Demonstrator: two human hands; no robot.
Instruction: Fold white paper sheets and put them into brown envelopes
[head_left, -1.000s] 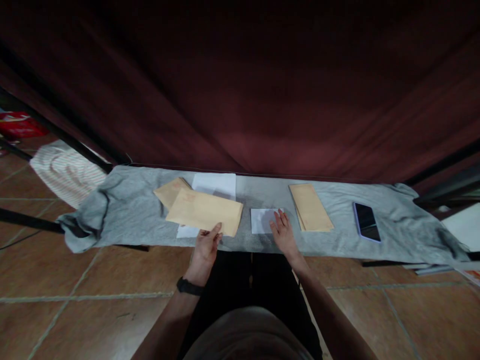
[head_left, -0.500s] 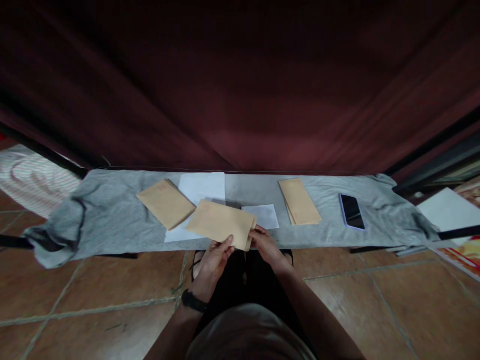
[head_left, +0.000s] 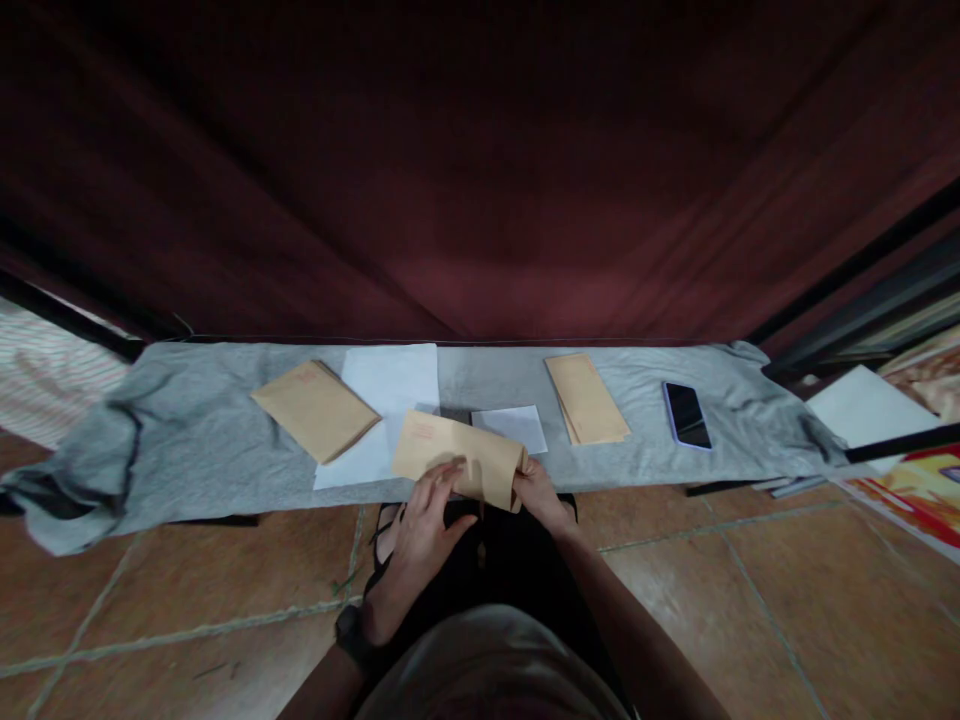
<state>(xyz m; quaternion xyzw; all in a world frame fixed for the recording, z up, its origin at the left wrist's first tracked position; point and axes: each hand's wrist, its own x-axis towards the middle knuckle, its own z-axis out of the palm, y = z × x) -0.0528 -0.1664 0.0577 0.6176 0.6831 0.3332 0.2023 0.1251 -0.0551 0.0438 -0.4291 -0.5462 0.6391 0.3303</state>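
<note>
A brown envelope lies slanted at the bench's front edge, over my lap, its right end bulging apart. My right hand grips that right end, its fingertips hidden at the opening. Across the lower edge of the envelope rest the fingers of my left hand, with the thumb stretched out away from the paper. Just behind the envelope lies a small white paper. To the left, a stack of brown envelopes partly covers white sheets.
A grey cloth covers the narrow bench. Toward the right are more brown envelopes and a phone in a purple case. A dark red curtain hangs behind. A white board stands at the far right.
My left hand has let its pinch go and spread over the envelope. The envelope's right end has bulged open, with my right hand there. The view has shifted slightly.
</note>
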